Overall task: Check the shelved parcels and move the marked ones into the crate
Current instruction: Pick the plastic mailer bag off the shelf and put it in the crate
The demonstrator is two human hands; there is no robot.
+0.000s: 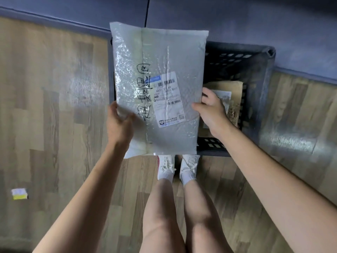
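Head view: our left hand point(119, 123) and right hand point(212, 110) grip the marked parcel point(156, 88) by its edges, label up, above the crate point(259, 73) beyond them, ready to drop in.

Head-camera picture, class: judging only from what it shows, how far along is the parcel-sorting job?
Done: one brown cardboard parcel with black handwriting already lies in the dark slatted plastic crate. In hand: the left hand and right hand hold a grey bubble-wrap mailer, hand-marked in black beside its white label, above the crate. Left: setting it inside; the shelves are out of view, so remaining parcels cannot be counted.
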